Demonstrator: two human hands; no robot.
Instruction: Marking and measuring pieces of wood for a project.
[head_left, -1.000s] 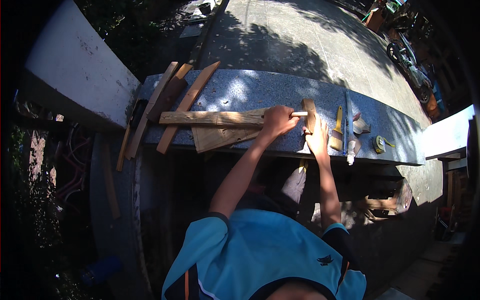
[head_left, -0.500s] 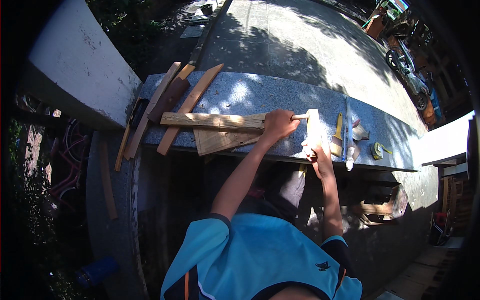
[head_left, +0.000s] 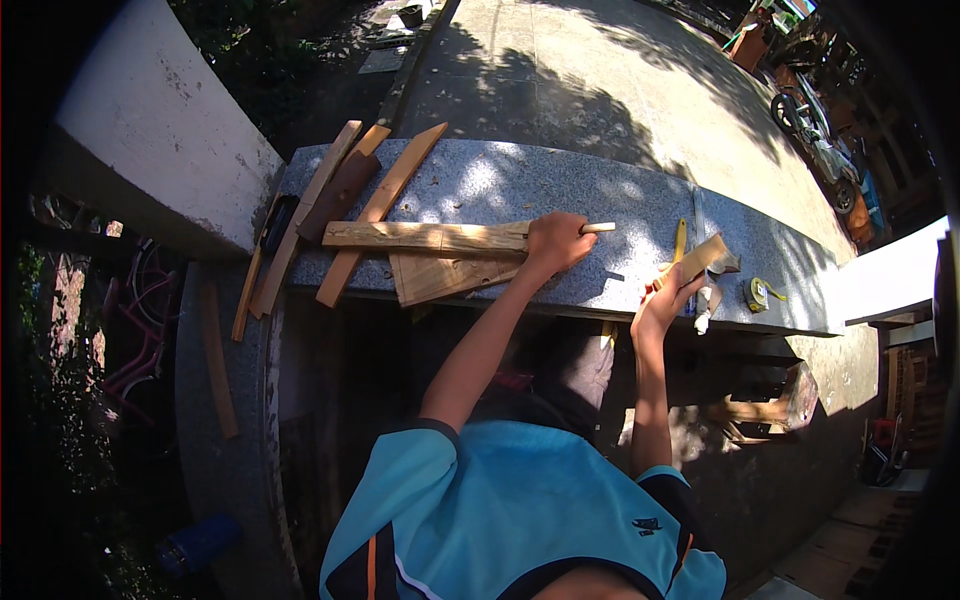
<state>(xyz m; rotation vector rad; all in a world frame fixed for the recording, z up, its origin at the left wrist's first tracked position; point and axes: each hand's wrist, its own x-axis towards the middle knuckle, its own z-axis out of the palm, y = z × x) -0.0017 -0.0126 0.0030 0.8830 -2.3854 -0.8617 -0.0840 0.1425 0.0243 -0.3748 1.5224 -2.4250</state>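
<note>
Flat plank (head_left: pixel 425 236), speckled granite slab (head_left: pixel 600 200)

Left hand (head_left: pixel 556 243) on a wooden strip (head_left: pixel 425 236), right hand (head_left: pixel 668 297) around perhaps a small wood block (head_left: pixel 703 256), over granite slab (head_left: pixel 600 200).

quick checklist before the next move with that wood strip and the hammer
1. Left hand pressing the long wood strip on the granite slab: ok.
2. Strip lies flat over the triangular board: ok.
3. Right hand grips the hammer, lifted off the slab: ok.
4. Nail in place near the thin stick end by the left hand: cannot tell, too small.
5. Left hand fingers out of the hammer's path: cannot tell.
6. Tape measure and yellow tool lie apart from the strip: ok.
</note>
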